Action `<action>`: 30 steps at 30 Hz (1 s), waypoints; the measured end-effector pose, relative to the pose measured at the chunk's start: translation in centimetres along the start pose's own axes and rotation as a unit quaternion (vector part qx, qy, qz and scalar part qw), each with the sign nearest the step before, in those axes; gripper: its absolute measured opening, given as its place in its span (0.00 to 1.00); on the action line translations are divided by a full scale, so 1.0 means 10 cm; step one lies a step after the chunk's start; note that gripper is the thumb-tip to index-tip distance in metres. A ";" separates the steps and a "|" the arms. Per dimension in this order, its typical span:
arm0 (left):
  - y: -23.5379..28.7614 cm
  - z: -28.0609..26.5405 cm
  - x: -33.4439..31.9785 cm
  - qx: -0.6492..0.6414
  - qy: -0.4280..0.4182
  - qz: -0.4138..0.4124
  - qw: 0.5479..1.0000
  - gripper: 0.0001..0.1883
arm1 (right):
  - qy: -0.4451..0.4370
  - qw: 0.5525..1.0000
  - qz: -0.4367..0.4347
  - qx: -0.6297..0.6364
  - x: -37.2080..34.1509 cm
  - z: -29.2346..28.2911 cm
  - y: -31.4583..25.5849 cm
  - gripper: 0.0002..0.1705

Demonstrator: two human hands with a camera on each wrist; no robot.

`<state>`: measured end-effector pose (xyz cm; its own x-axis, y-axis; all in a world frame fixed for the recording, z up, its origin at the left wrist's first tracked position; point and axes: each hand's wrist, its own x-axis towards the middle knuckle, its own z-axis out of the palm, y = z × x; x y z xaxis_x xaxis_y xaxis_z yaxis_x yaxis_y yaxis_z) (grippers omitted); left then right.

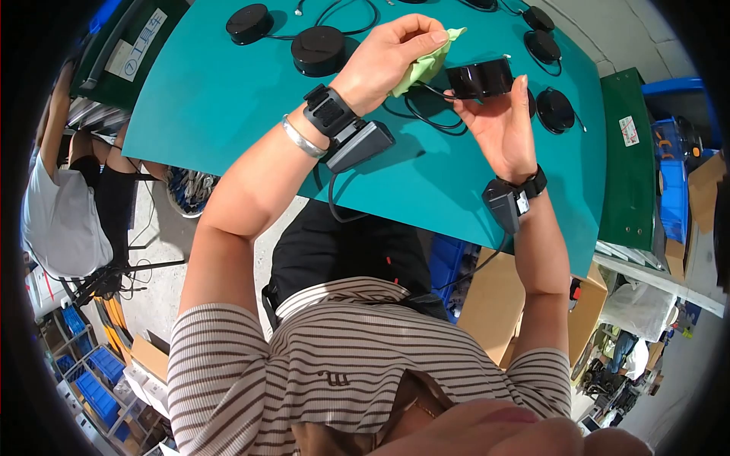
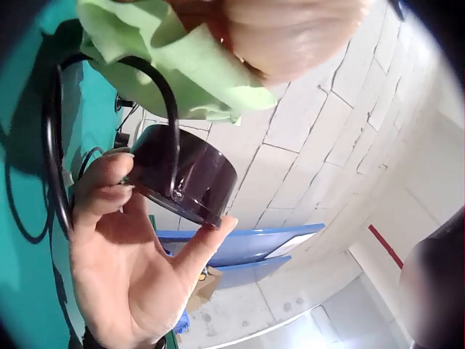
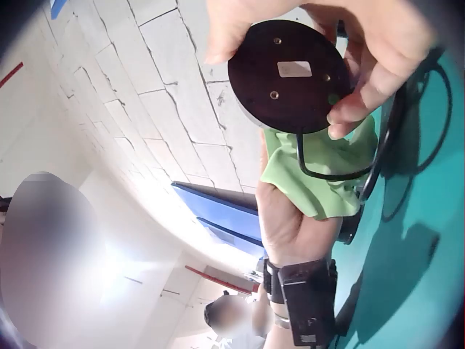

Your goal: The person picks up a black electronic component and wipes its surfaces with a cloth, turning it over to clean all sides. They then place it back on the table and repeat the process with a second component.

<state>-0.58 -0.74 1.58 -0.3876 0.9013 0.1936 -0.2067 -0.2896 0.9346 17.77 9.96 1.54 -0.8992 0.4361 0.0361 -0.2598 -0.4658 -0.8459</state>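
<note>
My left hand [image 1: 380, 64] pinches a crumpled light green cloth [image 1: 423, 70] between thumb and fingers, above the green table. Just to its right, my right hand [image 1: 502, 131] holds up a glossy black round housing [image 1: 480, 79] with a black cable, fingers and thumb at its edges. In the right wrist view the flat base of the housing [image 3: 285, 91] faces the camera, with small brass-coloured holes and a white label. The cable [image 3: 301, 156] leaves the rim and passes in front of the cloth. In the left wrist view the cloth [image 2: 182, 69] hangs close above the housing's side.
Several similar black round housings with cables lie on the green table [image 1: 304, 137], including one [image 1: 318, 51] near my left forearm and another [image 1: 555, 110] at right. Green cases stand at both sides. A seated person [image 1: 72, 213] is at far left; a cardboard box [image 1: 490, 308] stands below the table edge.
</note>
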 end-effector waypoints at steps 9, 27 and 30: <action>0.11 0.20 -0.17 0.264 -0.043 0.165 0.949 0.09 | 0.042 0.993 -0.072 -0.089 -0.02 0.01 0.09 0.27; -0.08 0.02 -0.02 0.122 -0.111 -0.057 0.985 0.17 | 0.038 0.990 -0.108 -0.077 -0.05 0.00 0.04 0.32; -0.11 0.06 -0.03 0.120 -0.101 -0.057 0.986 0.17 | 0.044 0.977 -0.153 -0.142 -0.05 -0.01 0.03 0.37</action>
<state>0.27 -0.56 0.69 -0.1817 0.9764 0.1170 -0.0107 -0.1210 0.9926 18.19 9.67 1.18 -0.7579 0.5919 0.2744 -0.3920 -0.0768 -0.9168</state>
